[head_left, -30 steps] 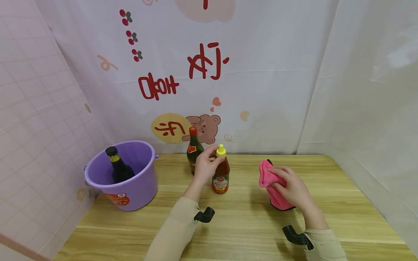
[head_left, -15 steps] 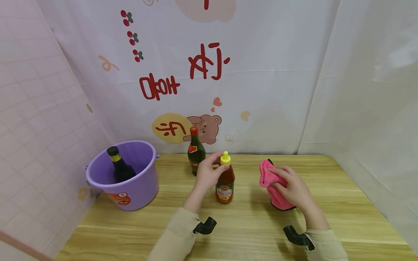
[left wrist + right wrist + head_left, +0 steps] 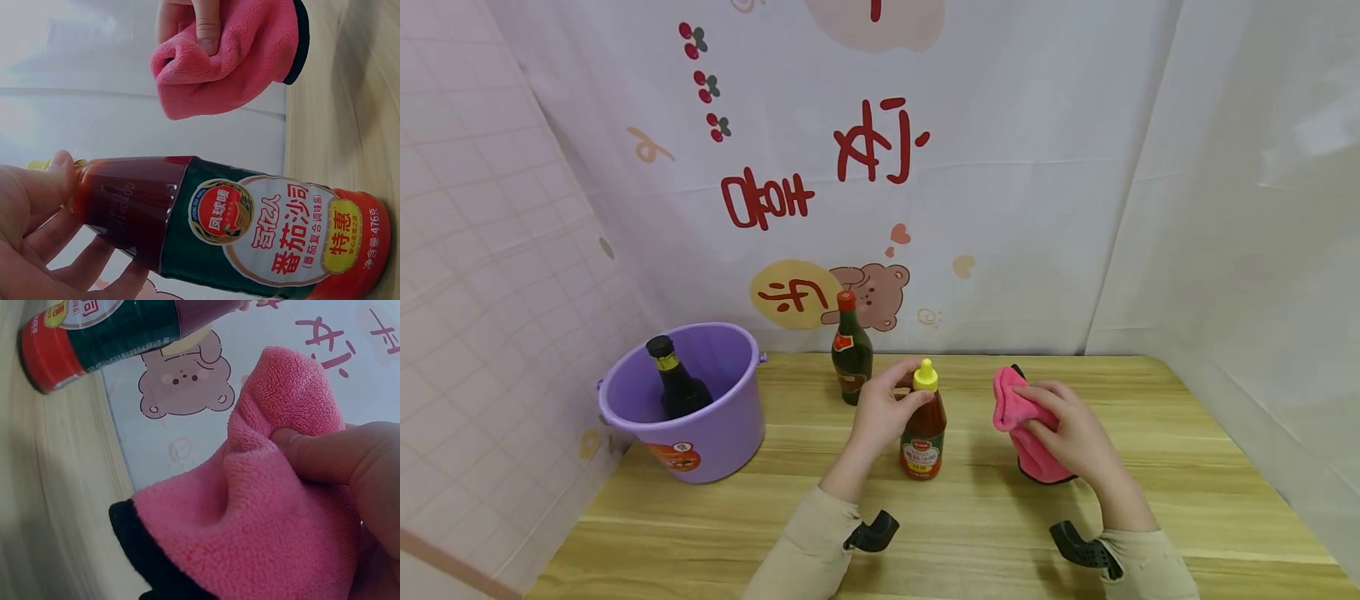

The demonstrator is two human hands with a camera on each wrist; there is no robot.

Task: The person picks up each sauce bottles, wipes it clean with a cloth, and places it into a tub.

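Note:
A ketchup bottle (image 3: pixel 922 446) with a yellow nozzle cap stands near the middle of the wooden table. My left hand (image 3: pixel 883 410) grips it around the neck, just under the cap; in the left wrist view its label (image 3: pixel 269 225) faces the camera and the bottle's base is at the tabletop. To the right, my right hand (image 3: pixel 1073 429) pinches a folded pink cloth (image 3: pixel 1037 446) with black edging. The cloth bunches up around the thumb in the right wrist view and hangs just right of the bottle, apart from it.
A purple bucket (image 3: pixel 730 425) at the left holds a dark bottle (image 3: pixel 681 387) with a black cap. Behind the left hand stands a green bottle (image 3: pixel 852 358) with a red cap. A printed white curtain (image 3: pixel 1015 208) closes off the table's back edge.
My left hand has brought the ketchup bottle nearer to me and slightly right, away from the green bottle. The right hand with the cloth has hardly moved.

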